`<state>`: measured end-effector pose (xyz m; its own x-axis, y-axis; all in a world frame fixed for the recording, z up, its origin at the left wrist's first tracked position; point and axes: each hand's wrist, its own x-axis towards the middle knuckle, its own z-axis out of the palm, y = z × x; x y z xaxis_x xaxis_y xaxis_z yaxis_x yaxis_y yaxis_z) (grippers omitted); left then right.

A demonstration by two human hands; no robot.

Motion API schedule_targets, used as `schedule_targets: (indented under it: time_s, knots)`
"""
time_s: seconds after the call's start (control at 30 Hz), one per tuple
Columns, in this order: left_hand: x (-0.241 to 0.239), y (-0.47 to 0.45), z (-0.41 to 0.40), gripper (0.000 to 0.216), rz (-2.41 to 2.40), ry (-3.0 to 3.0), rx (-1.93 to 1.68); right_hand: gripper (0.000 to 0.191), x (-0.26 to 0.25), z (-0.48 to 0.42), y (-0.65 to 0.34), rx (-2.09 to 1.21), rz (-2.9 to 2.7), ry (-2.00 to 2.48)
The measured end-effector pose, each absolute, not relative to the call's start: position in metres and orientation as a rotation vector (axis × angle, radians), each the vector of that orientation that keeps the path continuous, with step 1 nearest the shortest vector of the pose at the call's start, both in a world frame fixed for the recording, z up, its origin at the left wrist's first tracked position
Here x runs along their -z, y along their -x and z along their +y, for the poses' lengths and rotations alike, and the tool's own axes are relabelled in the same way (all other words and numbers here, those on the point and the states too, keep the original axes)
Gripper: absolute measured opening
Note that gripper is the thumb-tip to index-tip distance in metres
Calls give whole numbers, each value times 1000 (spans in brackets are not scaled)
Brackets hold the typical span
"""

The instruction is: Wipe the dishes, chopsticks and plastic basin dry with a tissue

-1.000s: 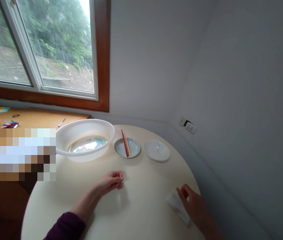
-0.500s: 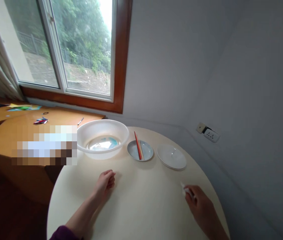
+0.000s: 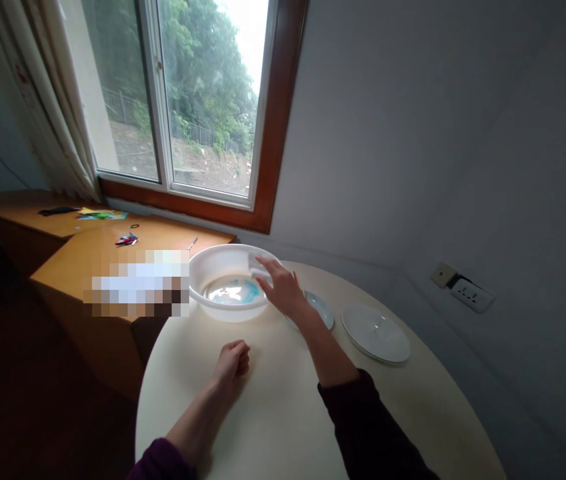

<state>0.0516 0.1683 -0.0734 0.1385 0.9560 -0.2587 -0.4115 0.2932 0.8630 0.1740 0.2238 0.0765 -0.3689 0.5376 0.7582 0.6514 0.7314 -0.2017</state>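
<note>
On the near side of the table rests my left hand (image 3: 234, 360), curled into a loose fist, with nothing visible in it. My right hand (image 3: 283, 287) reaches over the right rim of a translucent white basin (image 3: 203, 300). Its fingers are apart. A blurred, small white piece (image 3: 259, 265) shows beside the fingertips, within the basin; its kind is unclear. Liquid or a shiny bottom with blue patches shows inside the basin. Behind my right wrist, a pale blue-grey plate (image 3: 323, 310) is partly covered, and only a bit of a red stick (image 3: 295, 277) on it shows.
Stacked white plates (image 3: 377, 333) lie at the right of the round white table (image 3: 267, 413). A wooden desk (image 3: 63, 267) at the left carries colourful papers (image 3: 103, 215) and small items, partly pixelated. A window, a wall and a socket (image 3: 471, 295) stand beyond.
My right hand has moved from the table's right side, left and up to the basin, and its fingers have spread from around the small white piece. The view has turned left.
</note>
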Motion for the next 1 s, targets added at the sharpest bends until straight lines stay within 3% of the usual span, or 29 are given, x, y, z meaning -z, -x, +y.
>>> schedule_targets:
  time_s: [0.2, 0.63, 1.0]
  knots:
    - [74, -53, 169, 30, 948, -741, -1103, 7, -30, 189, -200, 104, -2059, 1028]
    - [71, -60, 159, 30, 1026, -914, -1085, 23, 52, 51, -331, 171, -2013, 1562]
    - [67, -67, 141, 30, 1181, -1181, -1233, 23, 101, 36, -342, 242, -1651, 1526]
